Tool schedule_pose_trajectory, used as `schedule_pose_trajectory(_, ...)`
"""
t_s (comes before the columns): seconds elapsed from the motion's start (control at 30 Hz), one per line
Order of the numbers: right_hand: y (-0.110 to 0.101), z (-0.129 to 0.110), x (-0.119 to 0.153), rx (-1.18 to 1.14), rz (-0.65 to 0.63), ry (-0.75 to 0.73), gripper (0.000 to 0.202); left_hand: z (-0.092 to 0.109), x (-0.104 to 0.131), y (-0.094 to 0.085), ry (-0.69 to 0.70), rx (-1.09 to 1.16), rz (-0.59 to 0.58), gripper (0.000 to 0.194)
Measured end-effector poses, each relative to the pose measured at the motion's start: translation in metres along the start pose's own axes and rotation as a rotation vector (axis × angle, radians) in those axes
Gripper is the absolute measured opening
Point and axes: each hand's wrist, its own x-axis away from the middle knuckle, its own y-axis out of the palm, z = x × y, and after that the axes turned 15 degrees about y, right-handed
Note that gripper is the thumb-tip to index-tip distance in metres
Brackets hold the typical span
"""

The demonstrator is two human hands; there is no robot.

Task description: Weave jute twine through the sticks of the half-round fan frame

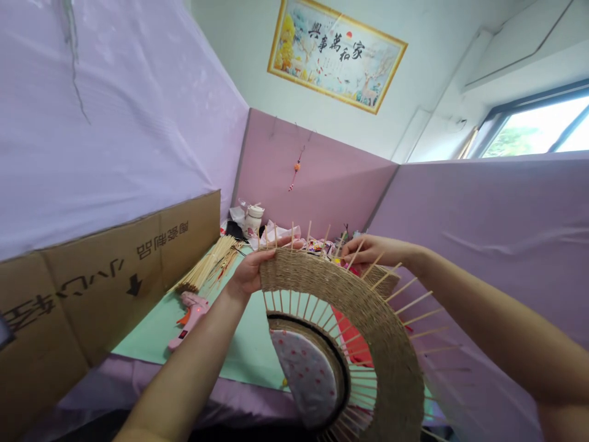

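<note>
Head view: the woven piece (340,276) is located above the counter (243,350), with spokes (421,299) projecting outward. Left fingers (264,255) grasp its upper left end. Right fingers (356,248) are bent at its outer rim; their grip cannot be determined. The glue gun (196,312) lies near the stick bundle (207,264).

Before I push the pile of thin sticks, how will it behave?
The thin sticks look stiff, being straight, and probably light, being slender. Some splay across the green surface, so the pile may spread or roll apart.
</note>
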Motion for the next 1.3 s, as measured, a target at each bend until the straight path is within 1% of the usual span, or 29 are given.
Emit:
schedule_pose_trajectory(0.1,-0.009,-0.003,-0.003,-0.062,0.123,-0.026,0.039,0.0,0.001,-0.003,0.002,-0.003,0.032,0.036)
schedule_pose_trajectory(0.23,-0.016,-0.022,-0.004,-0.111,0.346,-0.158,0.037,0.0,0.0,-0.004,0.009,-0.017,0.065,0.036)
schedule_pose_trajectory(0.37,-0.008,-0.049,-0.001,-0.032,0.537,-0.281,0.034,0.0,0.0,-0.005,-0.009,-0.015,0.083,0.035)
schedule_pose_trajectory(0.4,-0.005,-0.054,0.0,-0.011,0.573,-0.312,0.034,0.0,0.0,-0.006,-0.014,-0.012,0.087,0.034)
schedule_pose_trajectory(0.47,0.0,-0.063,0.004,0.02,0.605,-0.366,0.033,0.001,0.002,-0.007,-0.016,-0.012,0.097,0.033)
schedule_pose_trajectory(0.53,0.002,-0.065,0.009,0.045,0.587,-0.397,0.033,0.001,0.003,-0.008,-0.012,-0.017,0.103,0.032)
schedule_pose_trajectory(0.6,0.001,-0.062,0.013,0.079,0.545,-0.38,0.033,0.001,0.005,-0.01,-0.001,-0.019,0.11,0.032)
schedule_pose_trajectory(0.73,-0.005,-0.045,0.014,0.119,0.464,-0.284,0.031,0.002,0.007,-0.011,0.011,-0.025,0.112,0.03)
schedule_pose_trajectory(0.83,-0.007,-0.031,0.013,0.128,0.341,-0.215,0.03,0.002,0.009,-0.012,0.015,-0.033,0.1,0.031)
schedule_pose_trajectory(0.9,-0.007,-0.025,0.016,0.132,0.282,-0.198,0.029,0.002,0.01,-0.012,0.018,-0.046,0.117,0.032)
schedule_pose_trajectory(0.97,-0.008,-0.021,0.022,0.134,0.257,-0.205,0.028,0.001,0.01,-0.013,0.019,-0.056,0.147,0.033)
schedule_pose_trajectory(1.07,-0.012,-0.018,0.031,0.161,0.233,-0.211,0.027,0.0,0.011,-0.017,0.03,-0.056,0.181,0.033)
schedule_pose_trajectory(1.13,-0.014,-0.016,0.033,0.18,0.24,-0.214,0.029,0.0,0.012,-0.019,0.038,-0.063,0.201,0.033)
schedule_pose_trajectory(1.3,-0.016,-0.011,0.024,0.156,0.361,-0.249,0.028,-0.001,0.016,-0.025,0.019,-0.081,0.242,0.036)
